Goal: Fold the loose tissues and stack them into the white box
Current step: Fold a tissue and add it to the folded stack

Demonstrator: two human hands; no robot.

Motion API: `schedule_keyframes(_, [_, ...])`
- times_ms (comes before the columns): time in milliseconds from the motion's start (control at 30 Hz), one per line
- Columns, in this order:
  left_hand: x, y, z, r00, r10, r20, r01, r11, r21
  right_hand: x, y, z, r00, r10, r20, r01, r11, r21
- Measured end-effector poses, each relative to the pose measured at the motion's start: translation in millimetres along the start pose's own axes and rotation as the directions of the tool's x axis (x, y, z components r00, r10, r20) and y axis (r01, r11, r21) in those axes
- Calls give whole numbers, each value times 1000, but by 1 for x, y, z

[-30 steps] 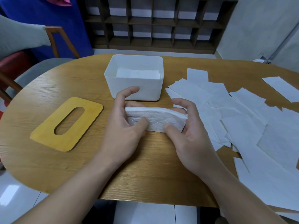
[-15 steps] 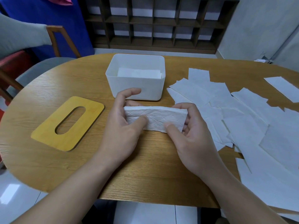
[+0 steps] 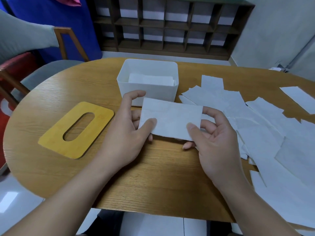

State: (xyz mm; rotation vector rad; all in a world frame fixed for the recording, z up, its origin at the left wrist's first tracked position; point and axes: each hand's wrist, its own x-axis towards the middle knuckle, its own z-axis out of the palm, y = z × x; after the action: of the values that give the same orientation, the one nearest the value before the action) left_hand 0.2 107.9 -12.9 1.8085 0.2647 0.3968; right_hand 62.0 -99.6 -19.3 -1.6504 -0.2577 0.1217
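The folded tissue (image 3: 170,120) is held up just above the worktop (image 3: 153,176), right in front of the white box (image 3: 147,92), and both hands are pinched on it — the left hand (image 3: 126,130) with its thumb over the near-left corner, the right hand (image 3: 214,137) with its thumb on the near-right edge and fingers behind. It looks feather-light, soft and limp, easy to crease or tear, so a hold at both short ends probably serves best to keep the fold flat. The box already has folded tissues (image 3: 151,80) lying inside. To the right, loose tissues (image 3: 255,133) lie spread and overlapping — many are not yet folded. A yellow wooden lid (image 3: 56,142) with an oval slot lies flat to the left. The worktop is an oval of smooth wood grain. Behind it stand a dark cubby shelf (image 3: 170,26), a chair (image 3: 42,72) and a pale wall.
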Motion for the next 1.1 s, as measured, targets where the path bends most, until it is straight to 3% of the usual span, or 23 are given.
schedule_keyframes(100, [3, 10, -2, 999, 46, -27, -44, 997, 66, -5, -6, 1, 996, -63, -61, 60, 997, -45])
schedule_keyframes(333, [31, 34, -7, 957, 196, -212, -209, 977, -40, 23, -48, 10, 963, -214, -166, 188, 969, -158])
schedule_keyframes(400, [46, 37, -11, 929, 263, -260, -261, 964, 44, 47, -64, 17, 958, -244, -148, 220, 961, -166])
schedule_keyframes(500, [64, 37, -17, 913, 285, -293, -231, 951, 206, 88, -79, 34, 949, -298, -102, 274, 941, -199])
schedule_keyframes(633, [86, 23, -22, 886, 313, -342, -161, 899, 407, 139, -68, 57, 930, -361, 65, 351, 827, -438])
schedule_keyframes(800, [103, -3, -25, 916, 270, -298, -39, 798, 601, 161, -56, 65, 908, -302, 292, 417, 566, -712])
schedule_keyframes(933, [106, -9, -25, 921, 290, -258, -24, 705, 709, 174, -71, 60, 919, -135, 372, 383, 539, -750])
schedule_keyframes(1100, [105, -11, -25, 920, 295, -259, -16, 687, 726, 178, -94, 57, 897, 75, 436, 371, 406, -835])
